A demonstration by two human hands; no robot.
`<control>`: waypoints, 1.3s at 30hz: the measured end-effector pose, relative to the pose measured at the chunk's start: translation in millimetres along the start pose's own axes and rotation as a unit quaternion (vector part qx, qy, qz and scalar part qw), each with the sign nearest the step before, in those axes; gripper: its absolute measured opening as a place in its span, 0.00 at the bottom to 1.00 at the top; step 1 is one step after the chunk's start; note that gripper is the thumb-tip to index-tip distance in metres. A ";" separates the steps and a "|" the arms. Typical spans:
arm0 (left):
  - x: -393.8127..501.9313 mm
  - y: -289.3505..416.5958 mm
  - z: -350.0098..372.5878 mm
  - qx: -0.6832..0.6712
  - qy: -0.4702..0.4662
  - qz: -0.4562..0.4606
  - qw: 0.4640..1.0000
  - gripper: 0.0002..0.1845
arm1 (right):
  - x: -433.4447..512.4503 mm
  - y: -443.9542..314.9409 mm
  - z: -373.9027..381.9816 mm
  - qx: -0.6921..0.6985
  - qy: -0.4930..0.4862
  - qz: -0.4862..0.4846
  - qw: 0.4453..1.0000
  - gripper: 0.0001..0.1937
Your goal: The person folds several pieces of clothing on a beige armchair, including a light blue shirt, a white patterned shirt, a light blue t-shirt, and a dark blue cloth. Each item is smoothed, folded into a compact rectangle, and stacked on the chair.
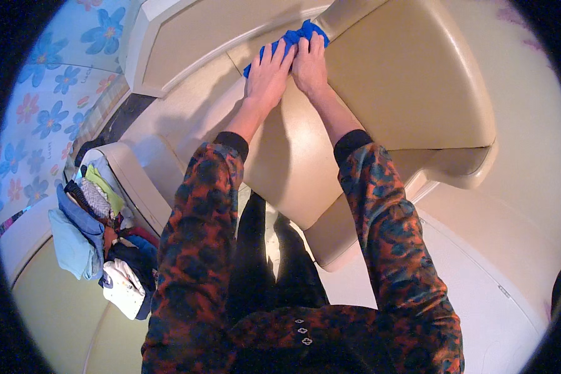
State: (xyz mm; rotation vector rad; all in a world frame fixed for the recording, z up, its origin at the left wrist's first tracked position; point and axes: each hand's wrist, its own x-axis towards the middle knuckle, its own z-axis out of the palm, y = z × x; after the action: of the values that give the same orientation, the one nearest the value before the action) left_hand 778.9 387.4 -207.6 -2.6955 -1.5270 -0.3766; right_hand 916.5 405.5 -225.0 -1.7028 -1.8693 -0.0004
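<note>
A bunched blue cloth (287,41) lies at the far part of a tan leather-look sofa, where the seat (308,135) meets the raised backrest panel (411,79). Both my arms reach forward to it. My left hand (267,79) rests on the cloth's left part, fingers spread over it. Close beside it, my right hand (310,68) has its fingers curled onto the right end. The cloth is partly hidden under both hands, and its underside cannot be seen. A strong shadow of my arms falls across the seat.
On the left, a tan sofa arm (133,182) stands beside a pile of folded clothes (105,224). Farther back hangs a blue floral fabric (51,112). A cream panelled frame (215,28) borders the sofa behind. My legs (276,262) stand at the seat's front edge.
</note>
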 end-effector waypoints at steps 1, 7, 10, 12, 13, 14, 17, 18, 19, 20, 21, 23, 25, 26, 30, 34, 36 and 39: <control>-3.3 0.7 -2.8 0.001 -0.006 -0.001 1.000 0.33 | -3.2 -3.2 -1.9 0.005 0.004 -0.002 1.000 0.14; -20.8 -4.0 -7.4 0.024 0.001 0.010 1.000 0.32 | -10.5 -25.0 -22.0 -0.021 -0.023 -0.003 1.000 0.09; -19.1 -8.0 -5.4 0.011 -0.014 0.011 1.000 0.32 | 1.3 -20.4 -33.4 -0.024 -0.072 -0.020 0.997 0.10; -11.7 -7.3 -4.8 0.010 -0.029 0.013 0.999 0.32 | 10.3 -16.4 -40.8 -0.029 -0.085 -0.024 0.996 0.09; -4.5 -3.8 -5.0 0.000 -0.036 0.013 0.999 0.32 | 16.6 -13.2 -44.9 -0.033 -0.090 -0.026 0.995 0.09; 3.5 -0.2 -5.2 -0.010 -0.043 0.014 0.999 0.32 | 21.6 -10.0 -49.8 -0.051 -0.104 -0.007 0.993 0.07; 38.3 8.7 -11.3 -0.095 -0.042 0.012 0.994 0.32 | 39.8 7.2 -68.5 -0.081 -0.061 -0.078 0.992 0.06; 49.3 11.1 -13.0 -0.133 -0.041 0.009 0.990 0.32 | 49.4 11.1 -76.7 -0.114 -0.071 -0.097 0.986 0.07; 56.6 9.7 -15.1 -0.165 -0.044 0.001 0.985 0.32 | 60.3 7.9 -86.9 -0.109 -0.055 -0.119 0.985 0.07; 64.8 13.6 -16.7 -0.236 0.030 -0.022 0.971 0.34 | 72.9 6.7 -99.2 -0.105 -0.040 -0.141 0.984 0.07; 73.8 23.2 -21.1 -0.238 0.062 -0.022 0.969 0.35 | 84.1 7.5 -114.9 -0.107 -0.025 -0.160 0.981 0.07; 98.6 38.8 -44.0 -0.236 0.129 -0.020 0.963 0.38 | 108.3 7.0 -144.3 -0.109 0.063 -0.153 0.980 0.11; 132.3 58.8 -65.5 -0.249 0.183 0.008 0.951 0.41 | 126.7 23.7 -167.6 -0.155 0.129 -0.137 0.970 0.15; 146.8 68.0 -73.9 -0.255 0.210 0.021 0.944 0.42 | 133.2 31.2 -175.6 -0.191 0.139 -0.109 0.966 0.17; 204.5 75.3 -67.1 -0.344 0.190 0.036 0.919 0.40 | 158.5 64.8 -184.0 -0.177 0.113 -0.079 0.974 0.23; 234.0 70.8 -63.0 -0.327 0.212 0.089 0.916 0.38 | 174.3 91.3 -180.5 -0.106 0.093 -0.046 0.989 0.23; 250.2 71.3 -68.9 -0.293 0.201 0.112 0.928 0.37 | 182.0 100.1 -173.9 -0.085 0.104 0.003 0.991 0.22; 268.4 81.9 -80.7 -0.189 0.155 0.150 0.958 0.36 | 187.1 123.9 -182.6 -0.067 0.065 0.059 0.994 0.19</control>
State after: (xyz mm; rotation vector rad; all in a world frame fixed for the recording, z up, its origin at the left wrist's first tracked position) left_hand 964.4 560.0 -62.3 -2.8865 -1.0278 -1.1122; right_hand 1107.5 525.8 -44.0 -1.8557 -1.7050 -0.1893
